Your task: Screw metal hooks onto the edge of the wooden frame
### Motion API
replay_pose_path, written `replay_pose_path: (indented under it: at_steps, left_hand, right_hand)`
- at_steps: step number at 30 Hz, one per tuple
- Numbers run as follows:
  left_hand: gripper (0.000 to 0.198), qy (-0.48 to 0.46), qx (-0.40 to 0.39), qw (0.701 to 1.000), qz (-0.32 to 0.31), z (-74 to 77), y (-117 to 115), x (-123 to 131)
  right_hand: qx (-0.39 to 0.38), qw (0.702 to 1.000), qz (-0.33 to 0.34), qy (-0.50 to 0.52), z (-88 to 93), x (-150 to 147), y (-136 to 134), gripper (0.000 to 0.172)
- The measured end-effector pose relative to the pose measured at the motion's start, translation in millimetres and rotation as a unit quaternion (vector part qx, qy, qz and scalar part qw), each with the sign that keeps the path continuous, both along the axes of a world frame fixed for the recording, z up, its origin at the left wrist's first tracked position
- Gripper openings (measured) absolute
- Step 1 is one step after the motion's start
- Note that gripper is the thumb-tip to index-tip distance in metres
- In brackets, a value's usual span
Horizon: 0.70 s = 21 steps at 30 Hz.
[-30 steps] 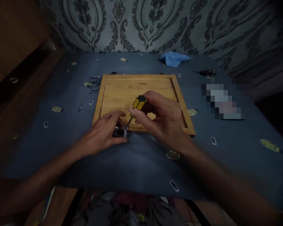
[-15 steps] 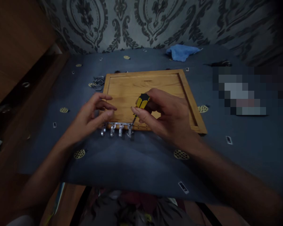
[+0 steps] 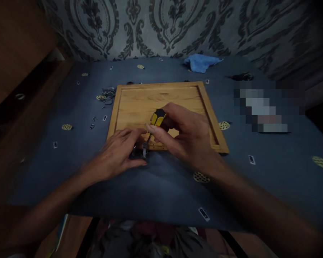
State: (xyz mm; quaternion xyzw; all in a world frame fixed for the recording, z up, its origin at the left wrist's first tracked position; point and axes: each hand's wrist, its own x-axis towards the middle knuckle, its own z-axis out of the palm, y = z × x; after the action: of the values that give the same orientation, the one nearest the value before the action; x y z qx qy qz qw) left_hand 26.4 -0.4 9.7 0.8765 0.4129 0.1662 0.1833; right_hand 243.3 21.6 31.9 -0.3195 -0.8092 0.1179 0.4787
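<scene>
My right hand [image 3: 187, 130] is closed around the yellow and black handle of a screwdriver [image 3: 158, 117]. The driver slants down, its tip at a metal hook [image 3: 144, 149] on the near edge of a wooden tray-like board [image 3: 208, 118]. Over the left part of that edge lies my left hand [image 3: 122, 150], its fingers stretched along the wood and its thumb apart below. It covers most of the row of hooks, so whether it presses on them I cannot tell. Small dark holes show in the edge to the right of the tip.
Loose metal hooks [image 3: 107, 95] lie in a pile left of the board, with several small screws [image 3: 93, 123] nearer to me. Behind stands a crumpled blue cloth [image 3: 201, 62]. A dark object [image 3: 242, 76] and a blurred-out patch are at the right on the patterned bedspread [image 3: 172, 193].
My left hand has moved right and down from above the board's left corner onto the hooks, covering most of them. My right hand keeps the screwdriver at the same hook. The view has shifted slightly.
</scene>
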Motion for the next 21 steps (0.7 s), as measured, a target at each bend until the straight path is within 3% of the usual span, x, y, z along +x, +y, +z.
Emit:
replay_pose_path:
  at_steps: [7,16,21]
  left_hand:
    - [0.053,0.019,0.002,1.0,-0.002,-4.4,-5.0,1.8]
    - [0.035,-0.017,0.05,0.998,0.021,-32.2,-3.1,-3.3]
    - [0.034,-0.035,0.059,0.998,-0.01,-31.5,0.4,-6.8]
  right_hand:
    - [0.006,1.0,0.017,0.018,-1.3,-1.0,-0.4,0.019]
    - [0.002,0.998,0.056,0.041,-3.8,-1.2,-1.1,0.017]
    - [-0.009,0.998,0.055,0.03,-7.8,-1.1,0.3,0.018]
